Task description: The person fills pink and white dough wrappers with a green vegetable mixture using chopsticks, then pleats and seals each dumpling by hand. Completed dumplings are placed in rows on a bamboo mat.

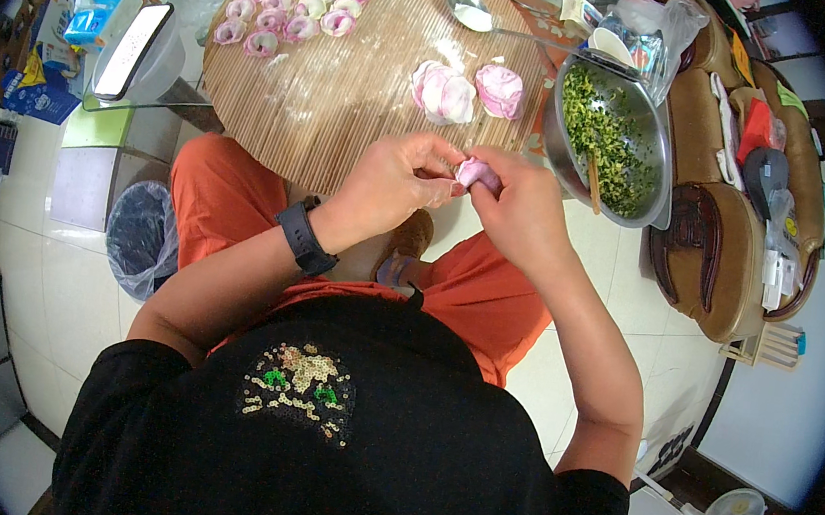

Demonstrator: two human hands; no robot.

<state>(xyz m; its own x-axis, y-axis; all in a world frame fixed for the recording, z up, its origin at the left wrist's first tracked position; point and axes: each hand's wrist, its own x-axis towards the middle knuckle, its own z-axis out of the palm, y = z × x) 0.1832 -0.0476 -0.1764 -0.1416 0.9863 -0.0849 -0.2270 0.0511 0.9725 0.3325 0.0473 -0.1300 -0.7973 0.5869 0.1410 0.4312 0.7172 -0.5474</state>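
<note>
Both hands meet just past the near edge of a round slatted board (354, 93). Between the fingers of my right hand (520, 201) is a pink dumpling (478, 174), partly hidden by them. My left hand (399, 173), with a black watch on its wrist, has thumb and fingertips at the dumpling's left end. On the board beyond lie a stack of pink and white dough wrappers (442, 95) and a smaller pink stack (499, 92). Rows of folded pink dumplings (301, 28) fill the far left part. At the right, a metal bowl (662, 174) holds chopped green filling (606, 135) and a wooden utensil (594, 184).
A long-handled metal spoon (471, 12) lies across the board's far right, its handle reaching the bowl. Left of the board, a phone (133, 51) leans on a clear plastic container. A lined waste bin (139, 236) stands by my left knee. A brown sofa (713, 266) is at right.
</note>
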